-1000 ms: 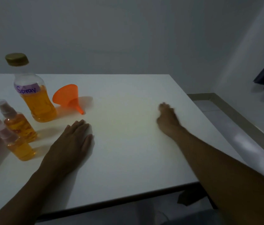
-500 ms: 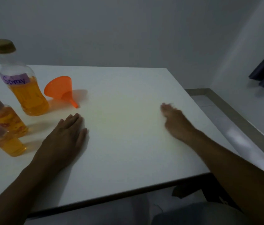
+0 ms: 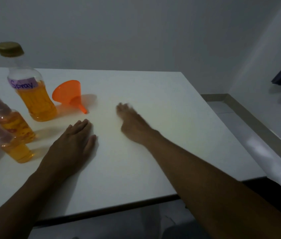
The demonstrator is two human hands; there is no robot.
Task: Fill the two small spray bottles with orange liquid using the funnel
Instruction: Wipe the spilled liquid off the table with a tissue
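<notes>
At the left of the frame a big bottle (image 3: pixel 32 88) of orange liquid wears a purple label reading "Spray". Two small spray bottles (image 3: pixel 14 124) (image 3: pixel 13 147) stand below it, the funnel (image 3: pixel 69 94) lies on its side beside it. The left hand (image 3: pixel 75 144) rests flat and empty just below the funnel; the right hand (image 3: pixel 131 121), blurred, holds nothing on the table (image 3: pixel 153 135).

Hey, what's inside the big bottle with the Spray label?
The big bottle holds clear orange liquid up to about its purple label; above that it looks empty. A gold cap closes the top. The label hides the exact liquid line.
</notes>
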